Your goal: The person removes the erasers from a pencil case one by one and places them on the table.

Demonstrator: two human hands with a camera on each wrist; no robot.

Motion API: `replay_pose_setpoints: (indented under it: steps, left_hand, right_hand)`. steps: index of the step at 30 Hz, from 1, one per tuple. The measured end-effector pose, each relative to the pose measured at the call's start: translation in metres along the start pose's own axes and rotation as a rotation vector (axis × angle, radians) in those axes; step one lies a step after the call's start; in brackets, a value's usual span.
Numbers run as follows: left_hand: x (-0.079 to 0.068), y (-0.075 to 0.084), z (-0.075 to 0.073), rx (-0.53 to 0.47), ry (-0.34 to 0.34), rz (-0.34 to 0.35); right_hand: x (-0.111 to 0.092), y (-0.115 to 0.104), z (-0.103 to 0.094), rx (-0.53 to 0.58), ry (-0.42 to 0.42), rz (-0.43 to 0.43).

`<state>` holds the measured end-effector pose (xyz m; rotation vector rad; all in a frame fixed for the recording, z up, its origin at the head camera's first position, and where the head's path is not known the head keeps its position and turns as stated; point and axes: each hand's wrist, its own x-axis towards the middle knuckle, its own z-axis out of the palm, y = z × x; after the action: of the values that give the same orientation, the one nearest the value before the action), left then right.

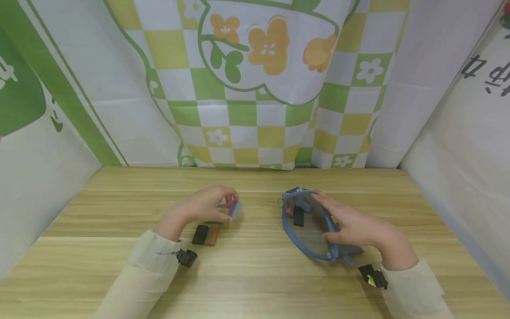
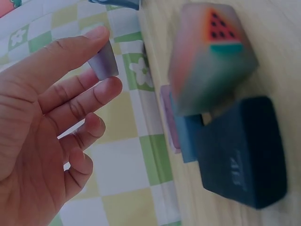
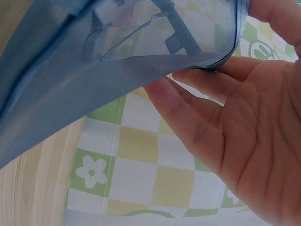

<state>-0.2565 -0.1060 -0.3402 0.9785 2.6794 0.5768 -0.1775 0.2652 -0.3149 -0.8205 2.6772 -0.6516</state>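
Note:
My left hand [image 1: 201, 206] pinches a small purple eraser [image 2: 104, 63] between thumb and fingertips, a little above the table. Beside that hand lie a black eraser [image 2: 244, 155] marked 4B and an eraser with a watermelon print [image 2: 211, 56]. Behind these, in the left wrist view, are a blue block [image 2: 187, 139] and a pinkish block [image 2: 169, 117]. My right hand [image 1: 358, 223] grips the side of a blue mesh zip pouch [image 3: 70, 103], thumb and fingers spread along its edge. The pouch's mouth gapes toward the left. Inside it show a black block [image 1: 299, 216] and other small pieces.
The wooden table [image 1: 247, 283] runs back to a checked, flowered curtain [image 1: 243, 110]. White cloth walls stand at the left and right sides. Wood surface separates the erasers from the pouch.

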Motion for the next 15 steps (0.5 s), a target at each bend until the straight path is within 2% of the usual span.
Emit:
replay_pose_setpoints:
  steps: [15]
  left_hand:
    - [0.0043,-0.0107,0.0082,0.080,-0.022,-0.017]
  right_hand:
    - [0.0002,0.0013,0.0009,-0.008,0.018,-0.020]
